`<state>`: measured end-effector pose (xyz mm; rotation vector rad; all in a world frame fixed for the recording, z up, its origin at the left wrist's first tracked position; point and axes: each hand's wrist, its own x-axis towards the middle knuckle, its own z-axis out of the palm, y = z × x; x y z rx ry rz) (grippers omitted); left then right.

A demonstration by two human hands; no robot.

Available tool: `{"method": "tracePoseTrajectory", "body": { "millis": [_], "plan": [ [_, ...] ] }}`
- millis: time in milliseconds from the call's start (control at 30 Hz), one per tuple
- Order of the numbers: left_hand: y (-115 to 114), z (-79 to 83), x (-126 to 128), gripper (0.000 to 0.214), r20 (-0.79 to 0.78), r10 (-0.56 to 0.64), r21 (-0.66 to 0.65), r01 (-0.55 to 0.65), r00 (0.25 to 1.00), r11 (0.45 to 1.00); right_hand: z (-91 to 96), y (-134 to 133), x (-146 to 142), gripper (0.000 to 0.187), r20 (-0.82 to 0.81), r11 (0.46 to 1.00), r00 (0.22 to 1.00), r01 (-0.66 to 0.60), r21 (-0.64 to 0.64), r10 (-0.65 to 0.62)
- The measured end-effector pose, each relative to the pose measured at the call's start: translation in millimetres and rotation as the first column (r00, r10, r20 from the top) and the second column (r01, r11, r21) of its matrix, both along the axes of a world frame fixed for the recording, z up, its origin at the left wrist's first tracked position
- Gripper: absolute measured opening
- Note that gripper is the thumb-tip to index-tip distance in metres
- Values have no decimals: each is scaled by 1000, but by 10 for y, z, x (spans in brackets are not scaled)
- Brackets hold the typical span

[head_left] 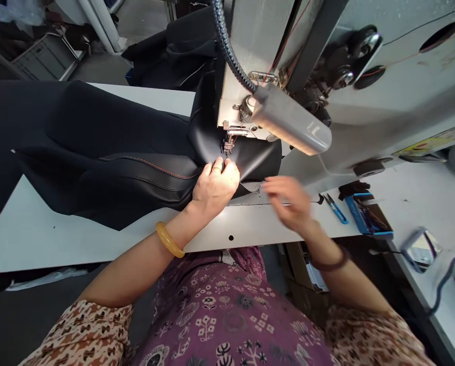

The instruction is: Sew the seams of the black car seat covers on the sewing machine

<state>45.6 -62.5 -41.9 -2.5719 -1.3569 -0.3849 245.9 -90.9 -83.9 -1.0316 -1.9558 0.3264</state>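
Note:
My left hand is closed on a black leather cover, its bunched fingertips at a seam just below the presser foot of a sewing machine. Smooth black leather bulges up around the foot, and an orange-red line of stitching runs along the part to the left. My right hand is blurred by motion. Its fingers point left with the thumb apart, near the cover's grey-backed edge, and no held thing shows in it.
A grey lamp on a flexible neck hangs close above the sewing spot. Blue thread snips and a blue box lie to the right on the white table. More black material is heaped behind the table.

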Motion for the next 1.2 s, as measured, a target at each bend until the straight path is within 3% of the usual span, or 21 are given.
{"method": "tracePoseTrajectory", "body": {
  "millis": [100,200,367,467,567,700,800,900,1000,1100,1200],
  "plan": [
    [-9,-13,-14,41,20,-7,6,7,1000,1000,-278,95,-265,29,17,992,997,-73,104,71],
    [1,24,-35,36,29,-3,-11,3,1000,1000,-392,178,-452,35,-29,996,998,63,60,-61],
    [107,182,-77,25,125,149,-83,-139,981,987,-187,325,-471,42,-33,946,951,302,-114,-308],
    [202,261,-103,25,194,215,-168,-184,957,968,-59,443,-437,52,3,919,950,303,-253,-312],
    [268,300,-127,22,208,241,-216,-196,948,957,-21,508,-490,54,1,914,950,300,-272,-312],
    [275,308,-135,20,184,240,-208,-201,953,957,-58,509,-681,45,-49,880,904,399,-257,-424],
    [216,280,-112,21,149,236,-172,-209,960,962,-118,513,-801,42,-86,826,834,516,-228,-545],
    [128,202,-82,23,110,212,-91,-202,971,975,-203,529,-852,26,-116,794,791,573,-201,-600],
    [49,79,-65,27,93,133,3,-134,987,991,-290,537,-860,10,-153,805,797,548,-225,-585],
    [3,-44,-66,33,86,45,68,-50,995,996,-337,546,-852,10,-264,820,783,491,-293,-563],
    [-11,-130,-82,36,72,-1,115,-8,997,993,-317,564,-835,12,-406,813,715,412,-411,-568]
  ]
}}
